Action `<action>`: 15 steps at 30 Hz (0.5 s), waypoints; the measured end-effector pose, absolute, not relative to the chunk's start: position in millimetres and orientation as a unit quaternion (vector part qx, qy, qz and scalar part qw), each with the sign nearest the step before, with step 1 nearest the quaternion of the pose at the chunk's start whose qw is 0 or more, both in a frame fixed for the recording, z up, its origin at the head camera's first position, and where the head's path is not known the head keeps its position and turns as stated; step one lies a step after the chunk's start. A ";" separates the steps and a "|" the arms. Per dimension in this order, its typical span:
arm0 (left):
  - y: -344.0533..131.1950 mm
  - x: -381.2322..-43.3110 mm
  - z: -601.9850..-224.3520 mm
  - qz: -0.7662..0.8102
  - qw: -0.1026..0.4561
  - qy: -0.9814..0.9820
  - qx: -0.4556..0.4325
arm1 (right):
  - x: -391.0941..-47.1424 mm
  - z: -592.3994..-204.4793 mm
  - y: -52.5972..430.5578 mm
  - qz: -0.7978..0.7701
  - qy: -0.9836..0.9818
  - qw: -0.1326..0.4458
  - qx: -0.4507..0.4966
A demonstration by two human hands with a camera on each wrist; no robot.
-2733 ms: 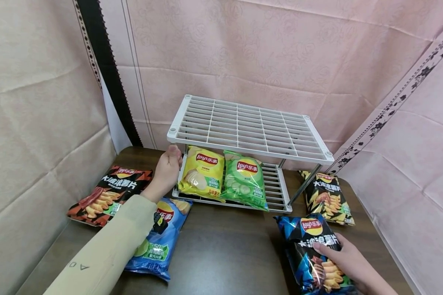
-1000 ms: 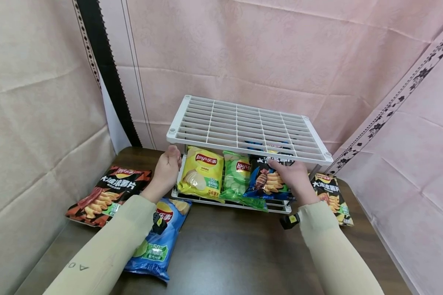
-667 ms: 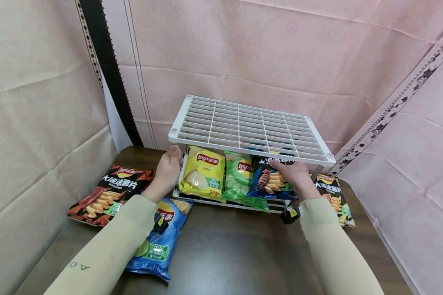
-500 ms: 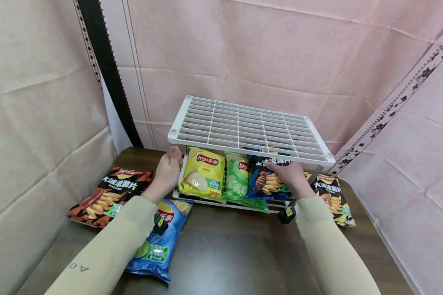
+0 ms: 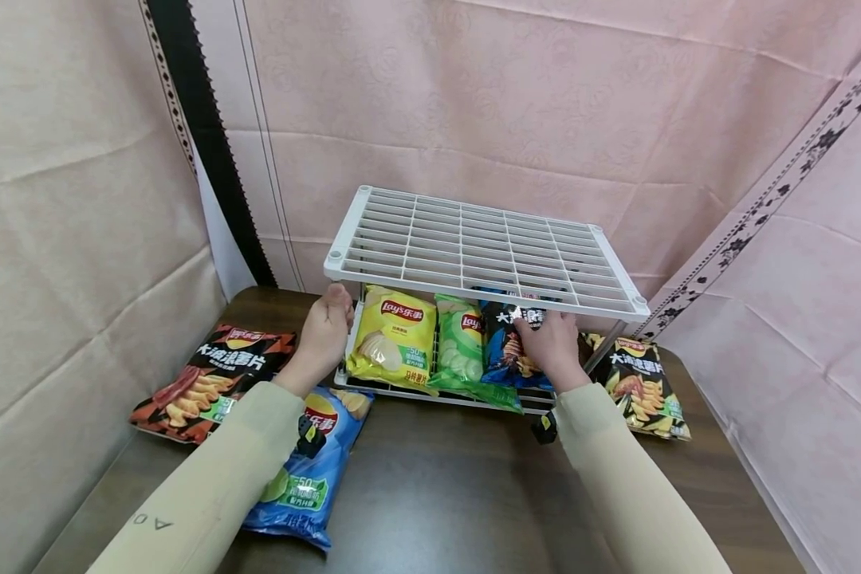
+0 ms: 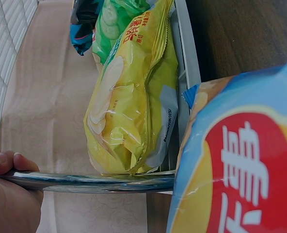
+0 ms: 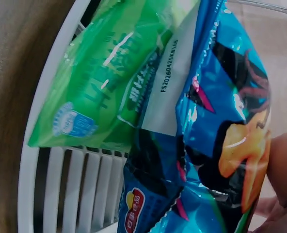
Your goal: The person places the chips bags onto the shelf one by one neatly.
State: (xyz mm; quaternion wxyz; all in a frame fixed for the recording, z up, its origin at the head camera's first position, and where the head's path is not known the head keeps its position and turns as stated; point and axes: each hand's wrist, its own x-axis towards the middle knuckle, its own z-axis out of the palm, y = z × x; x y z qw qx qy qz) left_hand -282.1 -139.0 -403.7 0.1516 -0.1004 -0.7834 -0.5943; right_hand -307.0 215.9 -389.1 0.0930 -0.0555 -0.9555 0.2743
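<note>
My left hand [image 5: 323,331] grips the metal post [image 6: 100,182] at the left front of a white two-tier rack [image 5: 473,277]. On the lower shelf a yellow chip bag [image 5: 395,339] leans at the left, beside a green chip bag [image 5: 462,355]. To the right of the green one stands a blue-and-black chip bag [image 5: 502,347], held by my right hand [image 5: 556,351] at its right side, thumb across its front. In the right wrist view the blue-and-black bag [image 7: 221,141] overlaps the green bag [image 7: 100,82]; most of my right fingers are hidden behind it.
A red-and-black chip bag [image 5: 218,375] lies on the wooden table [image 5: 430,494] at the left. A light-blue chip bag [image 5: 308,478] lies partly under my left forearm. Right of the rack lies a yellow-and-black chip bag [image 5: 646,391]. Curtains [image 5: 531,119] surround the table.
My right hand has carried the blue-and-black bag from the right front of the table onto the lower shelf, then shifted slightly left with it against the green bag. My left hand stays on the post.
</note>
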 end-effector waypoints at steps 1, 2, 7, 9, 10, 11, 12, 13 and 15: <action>-138.6 -280.6 -401.4 -0.594 0.150 -0.784 -0.099 | -306.7 -390.6 215.4 0.275 -0.957 0.084 -0.050; -137.7 -276.4 -396.5 -0.593 0.148 -0.785 -0.098 | -305.9 -391.7 215.2 0.278 -0.957 0.072 -0.044; -132.9 -256.4 -373.2 -0.589 0.143 -0.789 -0.100 | -300.7 -396.0 216.5 0.309 -0.950 0.015 -0.039; -132.5 -253.4 -369.9 -0.589 0.143 -0.789 -0.102 | -299.7 -398.3 217.0 0.317 -0.947 -0.006 -0.049; -132.6 -253.5 -369.9 -0.591 0.143 -0.787 -0.102 | -299.5 -399.4 217.7 0.321 -0.945 -0.015 -0.054; -132.8 -253.3 -369.9 -0.592 0.142 -0.787 -0.102 | -299.6 -400.8 218.2 0.325 -0.944 -0.022 -0.059; -132.9 -253.2 -370.0 -0.593 0.142 -0.786 -0.102 | -299.8 -402.1 218.6 0.327 -0.943 -0.025 -0.064; -132.9 -253.4 -370.1 -0.594 0.141 -0.785 -0.100 | -299.7 -403.4 218.9 0.329 -0.942 -0.026 -0.069; -132.8 -253.6 -370.3 -0.597 0.138 -0.785 -0.097 | -300.4 -406.5 219.5 0.331 -0.940 -0.028 -0.076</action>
